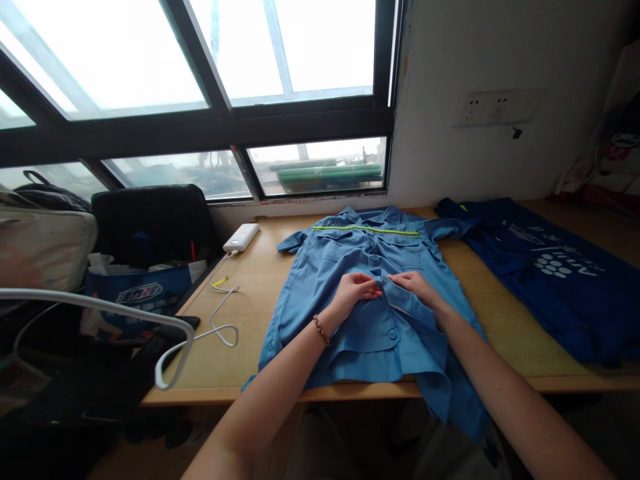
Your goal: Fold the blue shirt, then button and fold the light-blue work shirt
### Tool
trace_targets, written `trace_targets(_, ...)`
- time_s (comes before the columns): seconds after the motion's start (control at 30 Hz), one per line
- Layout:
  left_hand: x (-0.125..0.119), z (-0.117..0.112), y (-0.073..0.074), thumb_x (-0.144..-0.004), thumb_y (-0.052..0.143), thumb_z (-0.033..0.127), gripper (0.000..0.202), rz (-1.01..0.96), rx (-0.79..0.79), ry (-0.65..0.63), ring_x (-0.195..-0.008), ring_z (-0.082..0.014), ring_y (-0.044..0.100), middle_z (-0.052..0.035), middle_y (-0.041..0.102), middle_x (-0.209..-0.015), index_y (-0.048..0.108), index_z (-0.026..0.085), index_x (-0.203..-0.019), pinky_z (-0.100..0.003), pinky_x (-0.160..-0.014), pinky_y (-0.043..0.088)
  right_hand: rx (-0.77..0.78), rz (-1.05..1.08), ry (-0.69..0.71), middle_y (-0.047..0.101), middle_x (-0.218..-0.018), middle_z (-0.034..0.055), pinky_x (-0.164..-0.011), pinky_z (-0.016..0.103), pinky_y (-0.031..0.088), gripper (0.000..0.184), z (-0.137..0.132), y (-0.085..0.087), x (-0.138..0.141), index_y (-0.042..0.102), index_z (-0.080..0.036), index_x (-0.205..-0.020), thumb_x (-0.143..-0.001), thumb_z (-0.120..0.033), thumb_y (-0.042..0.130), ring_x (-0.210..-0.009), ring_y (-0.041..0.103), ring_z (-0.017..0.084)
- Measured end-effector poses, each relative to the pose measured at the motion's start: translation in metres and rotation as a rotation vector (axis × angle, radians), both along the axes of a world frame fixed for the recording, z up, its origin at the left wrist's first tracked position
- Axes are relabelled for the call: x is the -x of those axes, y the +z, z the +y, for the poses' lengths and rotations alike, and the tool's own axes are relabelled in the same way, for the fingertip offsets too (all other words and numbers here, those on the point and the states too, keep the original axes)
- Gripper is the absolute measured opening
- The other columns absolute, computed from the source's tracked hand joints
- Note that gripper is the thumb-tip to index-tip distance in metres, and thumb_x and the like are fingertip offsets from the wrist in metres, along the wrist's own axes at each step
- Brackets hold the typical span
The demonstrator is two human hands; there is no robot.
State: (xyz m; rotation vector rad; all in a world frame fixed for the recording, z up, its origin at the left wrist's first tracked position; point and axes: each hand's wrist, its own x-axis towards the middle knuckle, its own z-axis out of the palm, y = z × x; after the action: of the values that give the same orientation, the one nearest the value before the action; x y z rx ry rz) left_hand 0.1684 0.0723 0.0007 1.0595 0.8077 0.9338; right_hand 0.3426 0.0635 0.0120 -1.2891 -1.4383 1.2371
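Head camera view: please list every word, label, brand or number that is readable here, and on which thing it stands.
None reads with certainty.
Blue bag: a white logo with a red stripe, letters too blurred to read.
Dark blue garment: white print, seen upside down and too blurred to read.
Light blue shirt, under the left hand and right hand: no text visible.
Power bank: no text visible.

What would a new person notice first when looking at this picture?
First comes the light blue shirt, spread flat on the wooden table under the window, with a yellow-green stripe across its chest. The left hand and the right hand meet at its button placket. A dark blue garment lies to the right, and a white power bank with its cable to the left.
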Motion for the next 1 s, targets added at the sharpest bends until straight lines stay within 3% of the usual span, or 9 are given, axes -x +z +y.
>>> trace_targets(0.17,-0.001,-0.004,0.006,-0.067,0.066,0.033,0.028,0.013,-0.009,-0.021,-0.067,-0.0171,0.064,-0.0091,0.066,-0.071,0.058,0.009,-0.078,-0.027,-0.066,0.051,-0.047,0.052,-0.020,0.062,-0.058,0.0032,-0.049,0.024,0.040,0.029,-0.007,-0.003,0.007,0.065,-0.013,-0.068,-0.060,-0.040,0.063,-0.051,0.053,0.014)
trace_targets(0.33,-0.003,-0.005,0.005,-0.067,0.064,0.039,0.031,0.061,-0.030,0.036,-0.059,-0.0118,0.059,-0.0035,0.062,-0.066,0.057,0.012,-0.080,-0.022,-0.057,0.048,-0.349,-0.293,-0.114,0.055,-0.050,-0.0011,-0.050,0.023,0.036,0.019,-0.013,-0.005,0.016,0.059,-0.017,-0.068,-0.068,-0.036,0.058,-0.047,0.049,0.012)
trace_targets(0.43,-0.005,-0.005,0.004,-0.065,0.066,0.037,0.030,0.118,-0.058,0.095,-0.055,-0.0082,0.055,-0.0008,0.060,-0.066,0.056,0.014,-0.081,-0.018,-0.051,0.043,-0.446,-0.481,-0.142,0.052,-0.049,-0.0034,-0.050,0.023,0.034,0.012,-0.017,-0.006,0.021,0.055,-0.020,-0.070,-0.069,-0.032,0.057,-0.047,0.047,0.012)
trace_targets(0.67,-0.006,-0.005,0.000,-0.063,0.067,0.026,0.026,0.081,0.049,0.159,-0.053,-0.0067,0.052,0.0015,0.055,-0.065,0.050,0.015,-0.080,-0.016,-0.048,0.038,-0.479,-0.620,-0.099,0.050,-0.051,-0.0052,-0.052,0.022,0.034,0.012,-0.018,-0.010,0.027,0.051,-0.021,-0.081,-0.072,-0.029,0.054,-0.048,0.048,0.012)
trace_targets(1.0,-0.005,-0.001,-0.005,-0.060,0.068,0.028,0.031,0.032,0.089,0.154,-0.051,-0.0062,0.049,0.0036,0.050,-0.061,0.048,0.016,-0.080,-0.017,-0.048,0.035,-0.481,-0.516,-0.084,0.047,-0.049,-0.0069,-0.051,0.022,0.034,0.023,-0.019,-0.008,0.027,0.053,-0.021,-0.093,-0.071,-0.028,0.056,-0.046,0.046,0.011)
